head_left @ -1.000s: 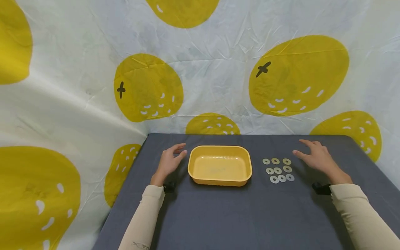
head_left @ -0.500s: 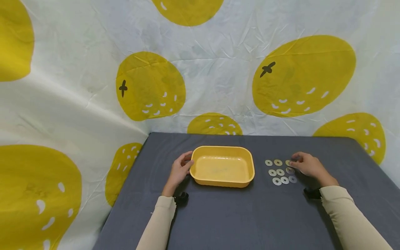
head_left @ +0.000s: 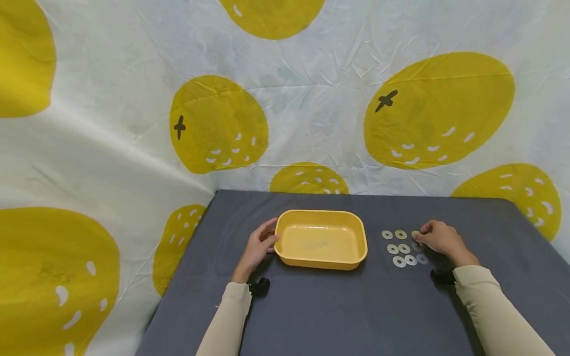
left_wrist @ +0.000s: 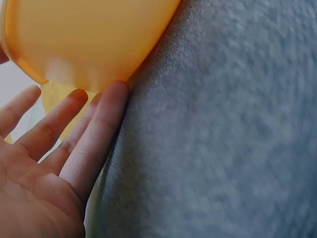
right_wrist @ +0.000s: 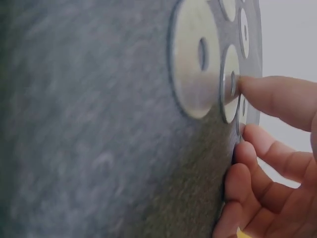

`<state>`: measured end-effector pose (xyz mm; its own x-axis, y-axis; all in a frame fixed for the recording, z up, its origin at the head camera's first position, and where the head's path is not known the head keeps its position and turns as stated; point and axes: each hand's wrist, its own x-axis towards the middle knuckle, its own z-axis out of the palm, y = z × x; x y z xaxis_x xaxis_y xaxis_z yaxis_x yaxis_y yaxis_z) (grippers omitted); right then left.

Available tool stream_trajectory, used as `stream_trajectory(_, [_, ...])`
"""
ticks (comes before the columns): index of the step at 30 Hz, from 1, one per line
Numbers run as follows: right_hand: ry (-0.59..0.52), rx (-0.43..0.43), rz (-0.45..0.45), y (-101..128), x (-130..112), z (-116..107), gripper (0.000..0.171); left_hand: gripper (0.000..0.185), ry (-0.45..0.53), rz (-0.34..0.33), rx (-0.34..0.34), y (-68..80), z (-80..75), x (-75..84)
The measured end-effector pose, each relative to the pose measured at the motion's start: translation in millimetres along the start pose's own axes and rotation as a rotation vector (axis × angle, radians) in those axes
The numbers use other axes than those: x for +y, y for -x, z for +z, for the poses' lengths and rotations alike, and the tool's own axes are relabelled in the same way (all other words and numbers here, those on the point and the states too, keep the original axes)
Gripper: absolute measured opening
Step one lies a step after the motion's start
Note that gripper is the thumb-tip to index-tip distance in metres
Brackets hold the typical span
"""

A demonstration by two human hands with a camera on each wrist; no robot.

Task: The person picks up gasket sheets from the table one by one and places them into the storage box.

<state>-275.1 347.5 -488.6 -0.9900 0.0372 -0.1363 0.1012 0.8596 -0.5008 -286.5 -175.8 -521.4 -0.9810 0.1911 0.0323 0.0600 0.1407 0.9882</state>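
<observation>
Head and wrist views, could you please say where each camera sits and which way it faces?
Head: on the head, facing forward and down at the table and patterned cloth; both sleeves, left grip and right grip show.
Left wrist: on that wrist, facing the yellow tray; palm and fingers show.
Right wrist: on that wrist, facing the washers; thumb and fingers show.
Shared: head and left wrist show the yellow tray; head and right wrist, the washers.
</observation>
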Motion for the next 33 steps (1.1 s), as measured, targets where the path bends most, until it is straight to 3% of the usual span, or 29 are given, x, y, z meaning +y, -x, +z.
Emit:
stream_trajectory(11, [-0.017,-0.042,0.072,-1.9,-6.4,-3.6,0.041,0.056,0.089,0.011,-0.05,3.5,-5.0,-5.9])
stream_trajectory(33, [-0.085,0.109,-0.058,-5.7,-8.2,9.4,0.038,0.057,0.113,-0.008,-0.08,4.4,-9.0,-9.8])
